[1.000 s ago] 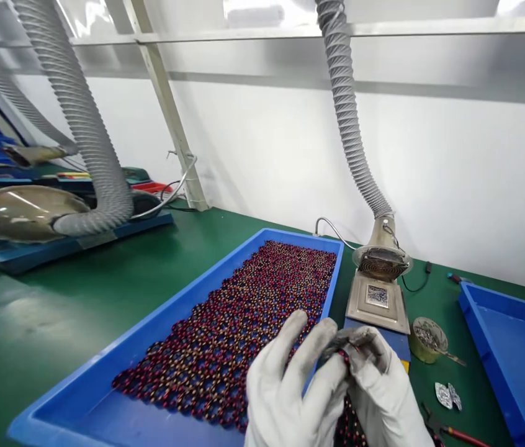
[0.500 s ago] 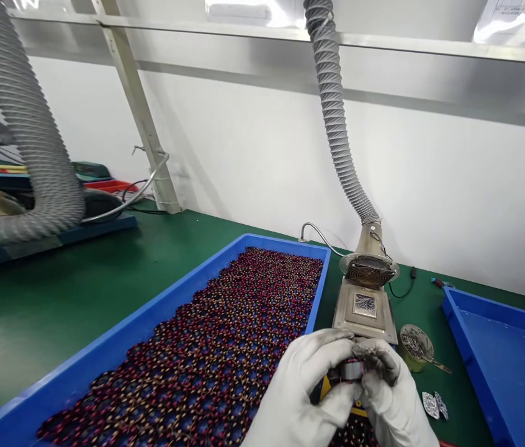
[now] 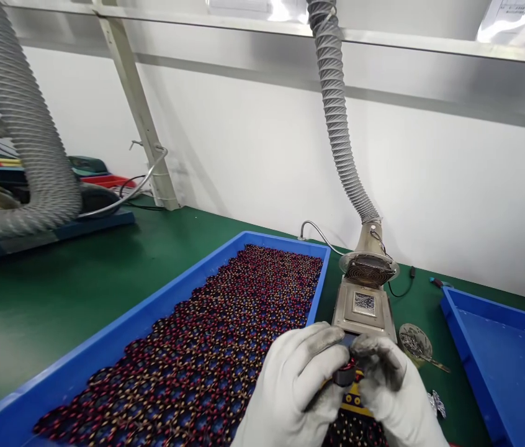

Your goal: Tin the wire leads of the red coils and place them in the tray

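Observation:
My left hand (image 3: pixel 290 382), in a white glove smudged dark at the fingertips, pinches a small black ring-shaped coil (image 3: pixel 345 376) with red wire on it. Close against the coil's right side is my right hand (image 3: pixel 390 379), gloved likewise and slightly blurred. Its fingers are curled together, and what they hold, if anything, is hidden. Beneath both hands a yellow-and-black piece (image 3: pixel 354 400) shows in part. To the left, a long blue tray (image 3: pixel 169 298) carries rows of similar dark coils (image 3: pixel 225 335) with red and copper-coloured ends.
Behind my hands stands a solder pot (image 3: pixel 365 304) below a grey extraction hose (image 3: pixel 337 118). A cup of metal scraps (image 3: pixel 415 343) with a utensil sits to its right. Another blue tray (image 3: pixel 509 354) lies far right. Crumpled silvery pieces (image 3: pixel 437 403) rest beside my right hand.
The coil has turned between my fingers and shifted slightly left; its grey face no longer shows. My right fingers have moved a little apart from the left ones.

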A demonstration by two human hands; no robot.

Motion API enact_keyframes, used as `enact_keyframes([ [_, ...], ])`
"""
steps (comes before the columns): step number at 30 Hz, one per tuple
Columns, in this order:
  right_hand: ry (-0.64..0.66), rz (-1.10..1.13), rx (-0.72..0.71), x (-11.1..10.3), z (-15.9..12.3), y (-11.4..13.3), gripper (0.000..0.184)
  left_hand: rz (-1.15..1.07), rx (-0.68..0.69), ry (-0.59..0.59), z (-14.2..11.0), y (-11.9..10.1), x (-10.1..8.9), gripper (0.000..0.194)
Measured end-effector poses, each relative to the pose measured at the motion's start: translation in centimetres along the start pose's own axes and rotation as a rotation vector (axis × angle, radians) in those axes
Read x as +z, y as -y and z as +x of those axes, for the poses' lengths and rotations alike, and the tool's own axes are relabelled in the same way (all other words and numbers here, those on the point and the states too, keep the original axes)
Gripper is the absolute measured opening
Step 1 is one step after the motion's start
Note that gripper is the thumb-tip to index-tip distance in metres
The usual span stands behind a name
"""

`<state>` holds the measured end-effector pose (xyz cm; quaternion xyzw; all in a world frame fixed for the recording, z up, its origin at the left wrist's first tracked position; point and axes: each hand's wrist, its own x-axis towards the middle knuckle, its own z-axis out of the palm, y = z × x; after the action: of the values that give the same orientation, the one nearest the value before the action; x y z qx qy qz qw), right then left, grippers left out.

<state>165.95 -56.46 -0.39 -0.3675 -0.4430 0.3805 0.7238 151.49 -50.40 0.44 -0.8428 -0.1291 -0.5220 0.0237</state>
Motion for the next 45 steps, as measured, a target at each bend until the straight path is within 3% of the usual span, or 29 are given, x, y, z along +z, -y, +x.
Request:
enact_keyframes([
  [5,-0.038,-0.213,-0.219,0.4,0.2,-0.7,0.013,0.056,0.044,0.043,0.1,-0.2,0.0,0.024],
  [10,-0.245,0.132,-0.239,-0.3,0.4,-0.7,0.008,0.071,0.040,0.035,0.2,-0.4,0.0,0.025],
  [12,-0.305,0.114,-0.232,-0.8,0.2,-0.7,0.009,0.080,0.018,0.032,0.2,-0.5,-0.3,0.025],
  [16,-0.239,-0.022,-0.106,-0.2,-0.2,-1.2,0.020,0.102,-0.014,0.017,0.4,-0.5,-0.7,0.025],
  [20,-0.137,0.070,0.114,1.7,-0.3,-1.6,0.032,0.119,-0.048,0.007,0.3,-0.6,-0.4,0.026],
  [27,-0.121,0.271,0.292,1.7,-0.5,-2.1,0.027,-0.339,-0.270,0.070,0.1,-0.2,0.0,0.024],
  [30,-0.082,0.322,0.335,1.7,-0.6,-2.2,0.029,-0.538,-0.390,0.017,0.2,0.1,-0.2,0.018],
  [35,0.031,0.461,0.437,2.1,-0.9,-1.5,0.027,-0.741,-0.749,-0.194,0.5,0.5,-1.2,0.015],
  [37,0.048,0.504,0.455,2.1,-0.9,-1.3,0.027,-0.728,-0.782,-0.136,0.7,0.4,-1.6,0.015],
  [40,-0.021,0.509,0.426,2.3,-0.9,-1.5,0.027,-0.780,-0.762,0.073,1.1,-0.1,-1.3,0.032],
  [41,-0.051,0.494,0.410,2.4,-1.0,-1.7,0.027,-0.822,-0.769,0.066,1.2,-0.3,-1.0,0.028],
  [45,-0.072,0.452,0.407,2.7,-1.0,-2.3,0.028,-0.932,-0.835,-0.177,1.0,-0.5,-0.1,0.014],
])
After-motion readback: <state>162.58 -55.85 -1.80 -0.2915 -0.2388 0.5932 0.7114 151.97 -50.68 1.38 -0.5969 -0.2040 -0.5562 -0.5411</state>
